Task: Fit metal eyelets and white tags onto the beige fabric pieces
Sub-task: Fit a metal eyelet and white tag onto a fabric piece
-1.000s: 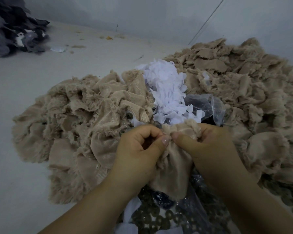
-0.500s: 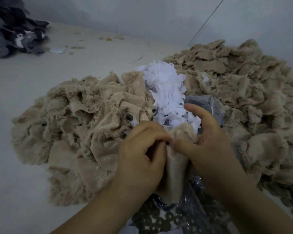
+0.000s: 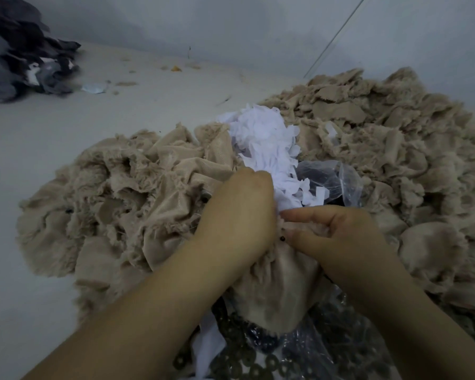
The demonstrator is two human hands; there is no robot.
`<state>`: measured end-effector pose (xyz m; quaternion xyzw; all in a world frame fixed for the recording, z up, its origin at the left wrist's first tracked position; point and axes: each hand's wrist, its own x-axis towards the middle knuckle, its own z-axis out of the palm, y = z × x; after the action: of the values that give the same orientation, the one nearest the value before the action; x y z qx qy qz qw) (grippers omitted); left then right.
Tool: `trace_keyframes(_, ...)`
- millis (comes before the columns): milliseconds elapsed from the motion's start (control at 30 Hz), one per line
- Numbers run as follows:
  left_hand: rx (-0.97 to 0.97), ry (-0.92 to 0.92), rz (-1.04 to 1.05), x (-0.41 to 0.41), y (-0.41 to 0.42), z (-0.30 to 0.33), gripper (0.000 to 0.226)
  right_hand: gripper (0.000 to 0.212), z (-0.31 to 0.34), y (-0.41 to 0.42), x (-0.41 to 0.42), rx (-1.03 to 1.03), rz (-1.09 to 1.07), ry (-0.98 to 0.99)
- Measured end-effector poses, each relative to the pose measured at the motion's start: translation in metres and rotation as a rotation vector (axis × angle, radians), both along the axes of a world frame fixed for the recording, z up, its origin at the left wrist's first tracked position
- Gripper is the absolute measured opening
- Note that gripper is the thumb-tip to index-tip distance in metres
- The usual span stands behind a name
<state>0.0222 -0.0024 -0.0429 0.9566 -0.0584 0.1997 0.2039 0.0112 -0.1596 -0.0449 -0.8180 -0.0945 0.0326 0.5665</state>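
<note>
My right hand pinches the top edge of a beige fabric piece between thumb and forefinger. A small dark metal eyelet sits in the fabric just off my thumb tip. My left hand lies against the heap of white tags, its fingers curled into the heap's near edge; the fingertips are hidden. Below the held piece lies a bag of dark metal eyelets.
Frayed beige fabric pieces are heaped on the left and on the right. A clear plastic bag lies beside the tags. Dark grey cloth is piled far left on the pale surface.
My left hand let go of the fabric's top edge and moved up into the white tags. My right hand kept its pinch on the fabric, and the eyelet now shows.
</note>
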Motion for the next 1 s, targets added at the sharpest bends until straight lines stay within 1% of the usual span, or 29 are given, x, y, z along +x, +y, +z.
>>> trace_keyframes(67, 0.118, 0.082, 0.049, 0.012, -0.005, -0.001, 0.039, 0.031, 0.000, 0.000, 0.000, -0.044, 0.000, -0.030)
trace_keyframes(133, 0.116, 0.092, 0.075, 0.014, -0.008, -0.002, 0.042, 0.047, -0.001, -0.002, 0.001, -0.086, 0.018, -0.059)
trace_keyframes(167, 0.055, 0.074, 0.067, 0.013, -0.008, -0.004, 0.040, 0.055, -0.001, -0.001, 0.002, -0.110, 0.039, -0.076)
trace_keyframes(267, -0.319, 0.013, -0.062, 0.005, -0.002, -0.011, 0.022, 0.069, -0.001, -0.001, 0.003, -0.203, 0.092, -0.114)
trace_keyframes(300, -0.405, -0.004, -0.103, 0.001, 0.000, -0.012, 0.018, 0.071, -0.001, 0.000, 0.004, -0.222, 0.109, -0.124)
trace_keyframes(333, -0.452, -0.016, -0.130, -0.003, 0.003, -0.014, 0.018, 0.072, -0.002, 0.002, 0.005, -0.240, 0.120, -0.130)
trace_keyframes(433, -0.532, -0.018, -0.196, -0.014, 0.010, -0.014, 0.020, 0.072, -0.004, 0.007, 0.007, -0.269, 0.107, -0.115)
trace_keyframes(500, -0.538, -0.006, -0.237, -0.018, 0.013, -0.014, 0.020, 0.067, -0.004, 0.009, 0.010, -0.268, 0.117, -0.088)
trace_keyframes(567, -0.549, -0.003, -0.194, -0.020, 0.016, -0.018, 0.020, 0.061, -0.005, 0.009, 0.012, -0.275, 0.148, -0.062)
trace_keyframes(633, -0.595, -0.002, -0.077, -0.019, 0.018, -0.021, 0.019, 0.058, -0.005, 0.009, 0.013, -0.285, 0.138, -0.031)
trace_keyframes(700, -0.554, -0.033, -0.007, -0.021, 0.020, -0.020, 0.016, 0.057, -0.004, 0.007, 0.011, -0.317, 0.122, -0.018)
trace_keyframes(800, -0.365, -0.048, -0.057, -0.029, 0.021, -0.007, 0.011, 0.058, -0.001, 0.006, 0.010, -0.380, 0.138, -0.009)
trace_keyframes(867, -0.192, 0.024, -0.010, -0.033, 0.019, 0.004, 0.015, 0.057, 0.001, 0.005, 0.011, -0.395, 0.128, -0.007)
trace_keyframes(933, 0.008, 0.071, 0.122, -0.035, 0.018, 0.017, 0.023, 0.054, 0.003, 0.004, 0.011, -0.406, 0.116, -0.002)
trace_keyframes(967, 0.065, 0.103, 0.148, -0.035, 0.017, 0.024, 0.026, 0.053, 0.003, 0.003, 0.012, -0.407, 0.115, -0.008)
trace_keyframes(1000, 0.092, 0.172, 0.122, -0.034, 0.017, 0.029, 0.026, 0.052, 0.004, 0.003, 0.011, -0.408, 0.114, -0.020)
